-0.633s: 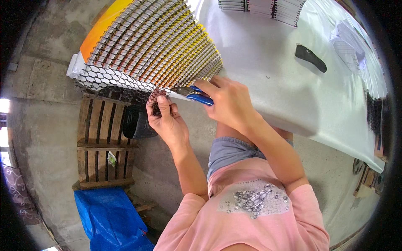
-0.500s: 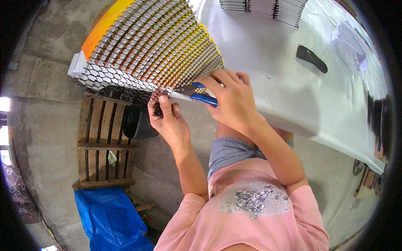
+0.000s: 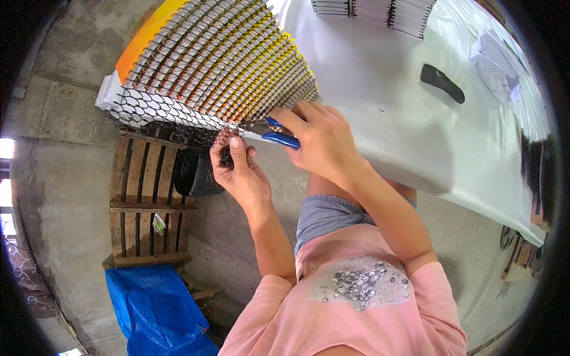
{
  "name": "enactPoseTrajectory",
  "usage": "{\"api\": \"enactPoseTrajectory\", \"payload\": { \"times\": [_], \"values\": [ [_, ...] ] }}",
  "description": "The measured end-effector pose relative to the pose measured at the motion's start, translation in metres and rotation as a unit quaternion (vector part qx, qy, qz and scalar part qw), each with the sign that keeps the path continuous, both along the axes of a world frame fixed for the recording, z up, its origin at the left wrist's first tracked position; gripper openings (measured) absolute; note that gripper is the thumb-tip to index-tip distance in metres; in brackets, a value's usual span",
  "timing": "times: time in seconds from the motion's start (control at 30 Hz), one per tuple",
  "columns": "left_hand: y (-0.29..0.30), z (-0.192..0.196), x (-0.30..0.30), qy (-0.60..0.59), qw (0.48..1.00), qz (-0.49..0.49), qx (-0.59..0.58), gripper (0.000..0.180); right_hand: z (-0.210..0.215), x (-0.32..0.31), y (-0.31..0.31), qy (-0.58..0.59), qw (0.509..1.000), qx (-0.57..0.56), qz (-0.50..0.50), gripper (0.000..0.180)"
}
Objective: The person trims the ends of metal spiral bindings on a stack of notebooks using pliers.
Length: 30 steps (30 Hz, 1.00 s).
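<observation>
A pair of blue-handled pliers [image 3: 280,140] is in my right hand [image 3: 328,141], fingers wrapped round the handles. Its jaws point left at the near edge of a ribbed mesh panel [image 3: 219,65] in white, yellow, orange and black, on the table's left end. My left hand [image 3: 246,181] is closed on the bunched edge of black netting [image 3: 160,113], just left of the jaws. A dark clump of it [image 3: 226,157] shows between thumb and fingers. The netting joins the panel's near edge and hangs over the table edge. Whether the jaws grip a strand cannot be made out.
A white sheet covers the table [image 3: 368,118]. On it lie a black elongated object [image 3: 442,83], crumpled white material [image 3: 496,65] and striped white pieces [image 3: 374,15] at the far edge. A wooden pallet [image 3: 151,202], a black container [image 3: 196,172] and a blue tarp [image 3: 157,308] are at left.
My right hand and the pliers have shifted slightly left, bringing the jaws closer to my left hand. My left hand keeps its hold on the netting, nearly still.
</observation>
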<state>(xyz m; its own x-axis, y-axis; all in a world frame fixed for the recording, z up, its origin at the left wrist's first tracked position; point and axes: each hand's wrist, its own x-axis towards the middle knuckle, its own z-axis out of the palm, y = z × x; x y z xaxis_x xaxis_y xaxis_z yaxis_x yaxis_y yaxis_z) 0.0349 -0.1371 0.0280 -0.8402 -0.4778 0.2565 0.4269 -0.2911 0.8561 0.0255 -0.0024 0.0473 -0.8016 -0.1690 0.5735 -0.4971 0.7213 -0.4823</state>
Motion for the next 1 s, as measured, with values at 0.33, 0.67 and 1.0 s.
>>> {"api": "enactPoseTrajectory", "payload": {
  "times": [0.33, 0.67, 1.0],
  "values": [
    [0.015, -0.007, 0.005, 0.027, 0.983, 0.147, -0.103, 0.023, 0.002, 0.000, -0.001, 0.032, 0.999, 0.008, 0.001, 0.043],
    [-0.031, -0.009, 0.007, 0.000, 0.839, -0.264, 0.477, 0.028, 0.012, 0.006, 0.002, 0.041, 0.999, -0.012, -0.026, 0.049],
    [-0.030, 0.004, -0.003, 0.048, 0.984, -0.119, 0.121, 0.042, 0.018, 0.003, -0.003, 0.045, 0.998, 0.010, -0.031, 0.051]
  ]
}}
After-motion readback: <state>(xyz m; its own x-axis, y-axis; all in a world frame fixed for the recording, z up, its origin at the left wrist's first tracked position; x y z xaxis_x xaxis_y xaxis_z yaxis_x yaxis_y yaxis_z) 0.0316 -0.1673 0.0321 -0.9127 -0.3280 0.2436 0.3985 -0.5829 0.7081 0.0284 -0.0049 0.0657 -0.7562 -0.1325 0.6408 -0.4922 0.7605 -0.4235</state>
